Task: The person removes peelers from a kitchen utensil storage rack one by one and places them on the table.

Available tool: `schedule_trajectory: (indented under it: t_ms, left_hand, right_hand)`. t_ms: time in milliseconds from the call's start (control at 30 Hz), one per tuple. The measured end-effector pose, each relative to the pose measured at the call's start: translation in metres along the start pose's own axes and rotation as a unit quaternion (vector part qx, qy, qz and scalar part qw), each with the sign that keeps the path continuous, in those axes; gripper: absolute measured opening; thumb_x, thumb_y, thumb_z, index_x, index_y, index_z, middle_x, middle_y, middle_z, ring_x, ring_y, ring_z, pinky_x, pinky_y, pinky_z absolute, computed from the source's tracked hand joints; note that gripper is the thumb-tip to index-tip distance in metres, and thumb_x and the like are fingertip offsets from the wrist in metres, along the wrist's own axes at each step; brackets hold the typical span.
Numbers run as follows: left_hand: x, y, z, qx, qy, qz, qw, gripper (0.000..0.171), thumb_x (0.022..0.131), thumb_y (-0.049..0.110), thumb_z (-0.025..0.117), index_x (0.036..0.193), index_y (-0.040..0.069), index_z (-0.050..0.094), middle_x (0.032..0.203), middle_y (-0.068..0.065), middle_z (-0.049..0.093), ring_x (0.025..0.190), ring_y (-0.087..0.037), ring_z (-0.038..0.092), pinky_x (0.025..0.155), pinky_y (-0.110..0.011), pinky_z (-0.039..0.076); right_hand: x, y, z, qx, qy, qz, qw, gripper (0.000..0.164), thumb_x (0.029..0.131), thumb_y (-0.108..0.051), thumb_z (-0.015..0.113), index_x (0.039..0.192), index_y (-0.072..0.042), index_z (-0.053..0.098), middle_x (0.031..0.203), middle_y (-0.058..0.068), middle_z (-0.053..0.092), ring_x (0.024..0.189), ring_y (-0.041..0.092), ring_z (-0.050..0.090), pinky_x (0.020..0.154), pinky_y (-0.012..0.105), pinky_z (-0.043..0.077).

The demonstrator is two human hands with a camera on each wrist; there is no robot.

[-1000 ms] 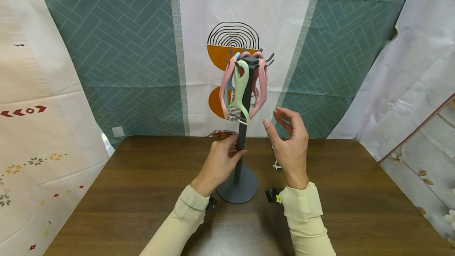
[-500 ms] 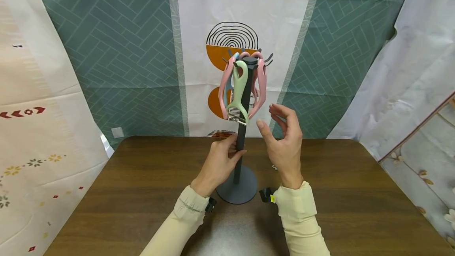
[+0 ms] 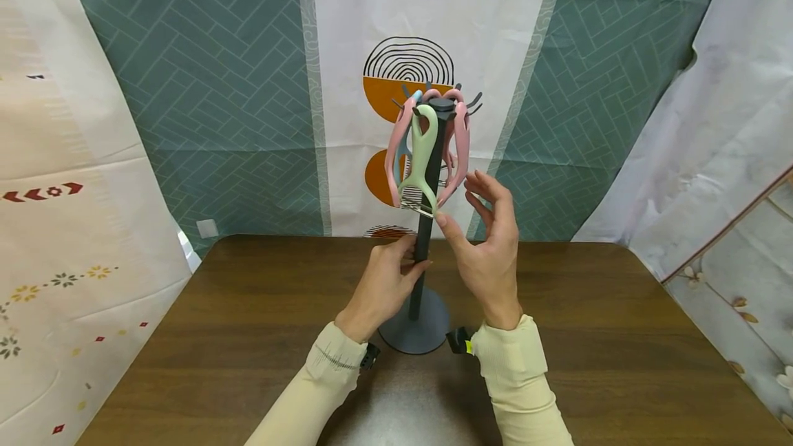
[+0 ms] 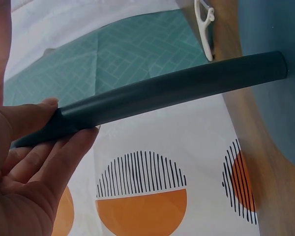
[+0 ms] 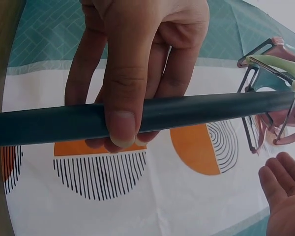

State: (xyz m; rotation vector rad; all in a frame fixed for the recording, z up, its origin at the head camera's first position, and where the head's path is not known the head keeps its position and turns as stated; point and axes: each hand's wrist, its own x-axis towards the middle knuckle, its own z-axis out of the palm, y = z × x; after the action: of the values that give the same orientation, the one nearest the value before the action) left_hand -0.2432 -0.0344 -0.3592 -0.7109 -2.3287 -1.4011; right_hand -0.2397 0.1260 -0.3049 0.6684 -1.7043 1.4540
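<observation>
Several peelers hang from the hooks of a dark stand (image 3: 414, 301) in the head view. Nearest is a green peeler (image 3: 423, 150); a pink peeler (image 3: 460, 150) hangs to its right, another pink peeler (image 3: 396, 150) to its left, and a blue one lies partly hidden behind. My left hand (image 3: 381, 288) grips the pole below them, thumb in front and fingers behind. The right hand (image 3: 489, 253) is held beside the peelers with bent, spread fingers and nothing gripped. Its thumb tip is by the green peeler's lower end; whether it touches, I cannot tell.
A white peeler (image 4: 205, 29) shows on the table beyond the pole in the left wrist view. The stand's round base (image 3: 427, 336) rests on the brown wooden table (image 3: 248, 322). Patterned cloth (image 3: 235, 88) hangs behind the table's far edge.
My right hand has moved left and slightly up, toward the hanging peelers. The left hand keeps its grip on the pole. The peelers stay on their hooks.
</observation>
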Motion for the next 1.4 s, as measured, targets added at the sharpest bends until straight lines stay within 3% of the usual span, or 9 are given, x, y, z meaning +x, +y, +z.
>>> schedule_trajectory:
  t_ms: [300,667,1400]
  left_hand:
    - [0.0,0.0,0.0,0.005,-0.001,-0.001,1.0,0.03,0.091,0.003,0.075,0.12,0.003,0.067,0.11,-0.017,0.076,0.095,-0.023,0.077,0.082,-0.031,0.063]
    - [0.0,-0.001,0.0,0.001,0.003,-0.003,1.0,0.032,0.091,0.002,0.075,0.121,0.004,0.067,0.111,-0.012,0.076,0.096,-0.023,0.077,0.083,-0.032,0.063]
    - [-0.001,0.001,0.001,0.007,0.0,-0.012,0.9999,0.029,0.092,0.004,0.075,0.12,0.006,0.067,0.11,-0.01,0.076,0.096,-0.021,0.077,0.083,-0.031,0.063]
  right_hand:
    - [0.001,-0.002,0.002,0.009,-0.003,0.003,1.0,0.077,0.085,-0.002,0.08,0.151,-0.013,0.042,0.144,0.003,0.054,0.136,0.021,0.053,0.116,0.035,0.045]
    - [0.003,-0.004,0.005,0.025,-0.002,0.0,1.0,0.079,0.084,0.004,0.079,0.152,-0.01,0.04,0.144,0.006,0.052,0.136,0.023,0.053,0.116,0.036,0.045]
    - [0.003,-0.008,0.015,0.051,0.023,0.01,0.998,0.066,0.09,-0.002,0.074,0.148,-0.007,0.042,0.14,0.005,0.053,0.132,0.024,0.055,0.115,0.036,0.045]
